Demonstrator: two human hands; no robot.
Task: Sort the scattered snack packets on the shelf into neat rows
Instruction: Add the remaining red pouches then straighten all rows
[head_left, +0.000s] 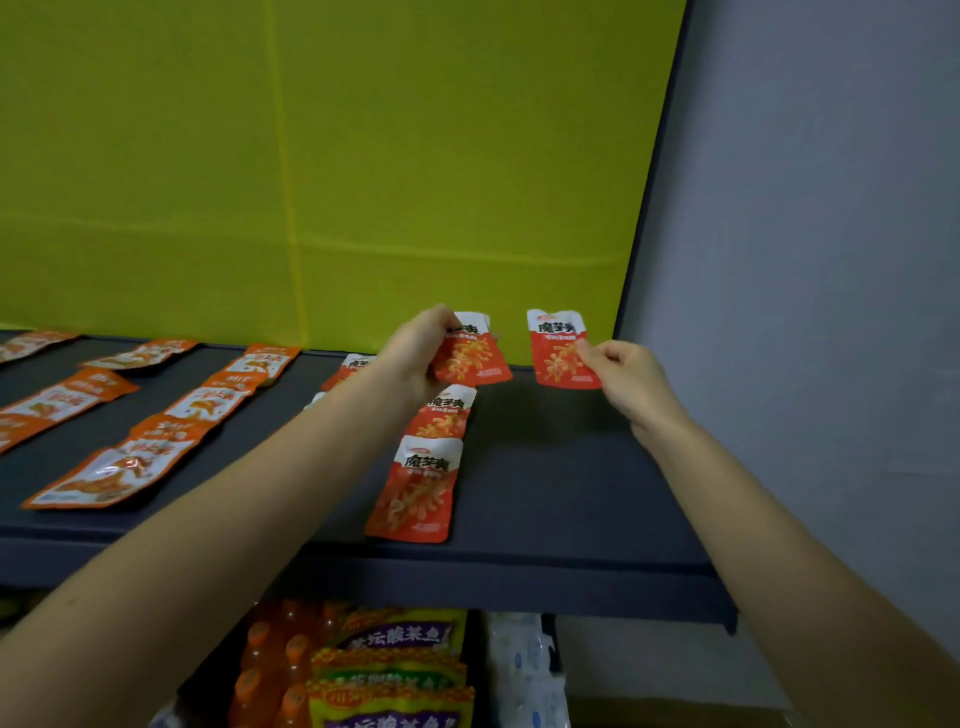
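Now, with each hand's fingers clamped on a red packet at centre frame — left hand (415, 358) on the left packet (470, 358), right hand (626, 376) on the right packet (561, 353) — both should go down square, edges aligned, on the shelf (545, 483).

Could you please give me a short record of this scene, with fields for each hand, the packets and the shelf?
left hand: grips the left packet, red
right hand: pinches the right packet, red, by its edge
red column: two packets lying flat, one behind the other
orange packets: in rows on the shelf's left
shelf: dark, with a yellow backing
below: bottles and yellow packs
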